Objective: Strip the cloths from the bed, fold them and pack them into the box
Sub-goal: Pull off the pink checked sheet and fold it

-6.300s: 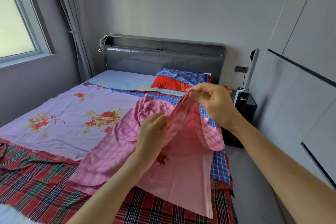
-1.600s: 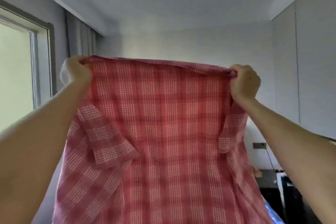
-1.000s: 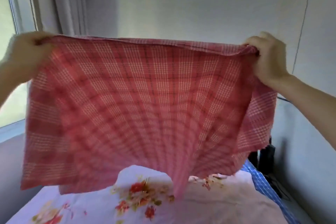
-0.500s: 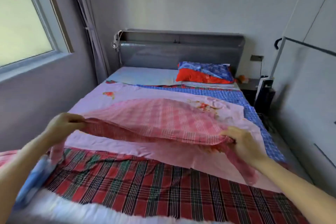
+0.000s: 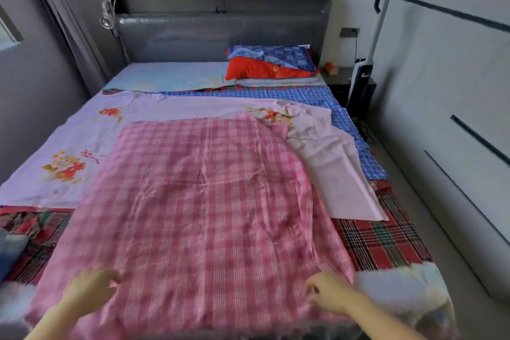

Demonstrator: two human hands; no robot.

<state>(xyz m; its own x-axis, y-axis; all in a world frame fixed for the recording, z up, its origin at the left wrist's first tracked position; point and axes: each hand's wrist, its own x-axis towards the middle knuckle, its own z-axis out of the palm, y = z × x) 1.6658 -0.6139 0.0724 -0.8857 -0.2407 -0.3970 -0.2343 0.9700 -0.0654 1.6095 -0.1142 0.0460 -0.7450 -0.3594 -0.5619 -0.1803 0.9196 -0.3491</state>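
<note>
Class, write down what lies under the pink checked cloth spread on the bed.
Around the pink checked cloth, the lilac flowered sheet shows past its far edge and sides, and the red tartan blanket past its near sides. Both run beneath it. Where they meet is covered.

A pink checked cloth [image 5: 198,196] lies spread flat across the near part of the bed [image 5: 220,36], over a lilac floral cloth [image 5: 82,132] and a red tartan cloth [image 5: 380,240].

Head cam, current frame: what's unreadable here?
The box: outside the head view.
Grip of left hand and right hand on the pink checked cloth: motion blur, pinching or pressing unclear.
Middle of the red tartan cloth: hidden under the pink checked cloth.
A blue item: cut by the left edge, blurred.
An orange object on the nightstand: too small to identify.
</note>
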